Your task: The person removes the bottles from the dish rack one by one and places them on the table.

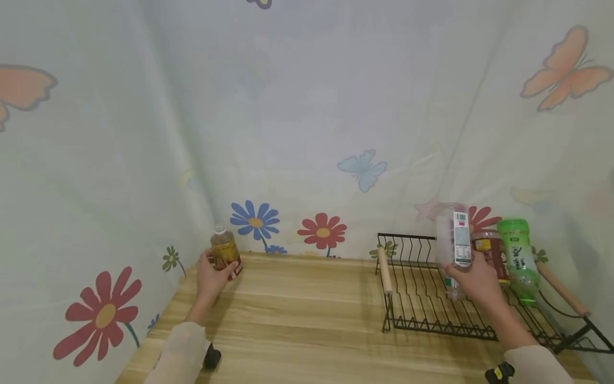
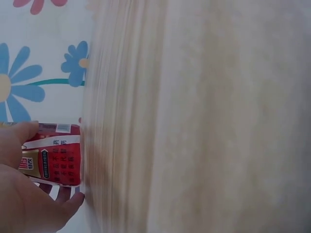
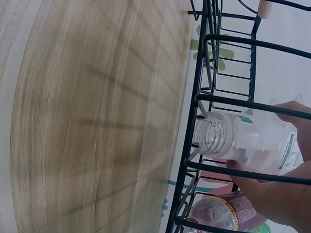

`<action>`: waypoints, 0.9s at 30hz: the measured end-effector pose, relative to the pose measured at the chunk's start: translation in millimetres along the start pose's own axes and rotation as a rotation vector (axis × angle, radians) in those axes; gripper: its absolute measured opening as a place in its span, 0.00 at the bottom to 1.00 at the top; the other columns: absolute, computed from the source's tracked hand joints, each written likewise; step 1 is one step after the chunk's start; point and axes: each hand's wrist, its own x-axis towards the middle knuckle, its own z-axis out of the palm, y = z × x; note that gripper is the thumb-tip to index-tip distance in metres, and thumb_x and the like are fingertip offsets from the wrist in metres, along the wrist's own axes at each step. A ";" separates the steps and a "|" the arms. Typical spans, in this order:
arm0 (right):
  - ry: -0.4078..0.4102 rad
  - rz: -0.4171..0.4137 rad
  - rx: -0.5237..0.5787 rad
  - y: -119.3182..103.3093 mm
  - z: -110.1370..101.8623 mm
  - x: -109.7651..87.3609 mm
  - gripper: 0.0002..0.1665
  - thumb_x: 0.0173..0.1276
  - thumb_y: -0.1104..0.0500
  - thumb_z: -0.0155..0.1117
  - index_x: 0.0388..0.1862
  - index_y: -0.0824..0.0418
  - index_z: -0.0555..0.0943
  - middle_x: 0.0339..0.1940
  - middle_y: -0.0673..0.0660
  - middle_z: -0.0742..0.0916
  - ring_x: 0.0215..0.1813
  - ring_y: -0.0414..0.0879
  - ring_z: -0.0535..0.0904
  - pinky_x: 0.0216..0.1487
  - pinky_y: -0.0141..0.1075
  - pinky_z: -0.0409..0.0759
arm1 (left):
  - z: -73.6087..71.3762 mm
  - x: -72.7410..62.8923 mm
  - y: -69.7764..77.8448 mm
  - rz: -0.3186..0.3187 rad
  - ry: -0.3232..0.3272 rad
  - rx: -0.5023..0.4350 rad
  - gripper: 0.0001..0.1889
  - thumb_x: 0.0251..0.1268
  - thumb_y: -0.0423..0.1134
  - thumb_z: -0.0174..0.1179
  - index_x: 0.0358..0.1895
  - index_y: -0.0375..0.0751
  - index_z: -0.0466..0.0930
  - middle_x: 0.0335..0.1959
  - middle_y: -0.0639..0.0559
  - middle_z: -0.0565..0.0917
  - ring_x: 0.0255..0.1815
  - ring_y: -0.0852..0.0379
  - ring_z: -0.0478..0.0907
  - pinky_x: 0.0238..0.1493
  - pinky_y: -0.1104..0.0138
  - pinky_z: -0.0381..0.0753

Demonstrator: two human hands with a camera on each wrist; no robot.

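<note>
My left hand grips a clear plastic bottle with a yellow and red label, standing upright near the back left of the table. In the left wrist view, thumb and fingers wrap round its red label, with its base right at the wood. On the other side, my right hand holds a clear bottle with a white printed label, mouth down, in the black wire rack. The right wrist view shows its uncapped, threaded neck between the wires.
To the right in the rack stand a maroon-labelled bottle and a green-and-white bottle, both upside down. Wooden handles top the rack's ends. Flower-printed cloth hangs behind and left of the wooden table.
</note>
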 end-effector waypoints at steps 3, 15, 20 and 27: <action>0.019 0.000 -0.011 -0.5 -2.7 0.6 0.55 0.75 0.40 0.67 0.79 0.78 0.55 0.66 0.82 0.73 0.61 0.77 0.77 0.55 0.68 0.81 | 2.7 1.7 0.2 0.008 -0.005 -0.024 0.42 0.66 0.37 0.75 0.75 0.29 0.59 0.66 0.30 0.69 0.65 0.35 0.69 0.66 0.44 0.72; 0.048 -0.035 -0.003 -7.6 -2.2 -0.9 0.59 0.74 0.40 0.68 0.83 0.75 0.50 0.66 0.80 0.74 0.59 0.73 0.79 0.48 0.61 0.84 | -2.1 3.3 -4.7 -0.020 -0.024 0.037 0.57 0.62 0.46 0.78 0.82 0.29 0.47 0.69 0.25 0.67 0.69 0.30 0.69 0.72 0.39 0.68; 0.080 -0.085 0.011 -10.4 -0.9 0.6 0.59 0.74 0.42 0.69 0.84 0.73 0.50 0.67 0.80 0.74 0.60 0.72 0.77 0.48 0.61 0.83 | -12.4 -6.4 5.8 -0.047 -0.033 0.073 0.66 0.60 0.54 0.79 0.86 0.33 0.37 0.77 0.24 0.60 0.78 0.27 0.60 0.77 0.36 0.61; 0.176 -0.194 0.031 -17.8 -6.9 -3.8 0.54 0.75 0.48 0.70 0.85 0.69 0.52 0.68 0.79 0.74 0.62 0.73 0.75 0.53 0.69 0.79 | -33.4 -10.7 62.8 0.078 0.023 0.161 0.67 0.58 0.63 0.77 0.87 0.39 0.38 0.80 0.28 0.58 0.79 0.28 0.58 0.74 0.33 0.63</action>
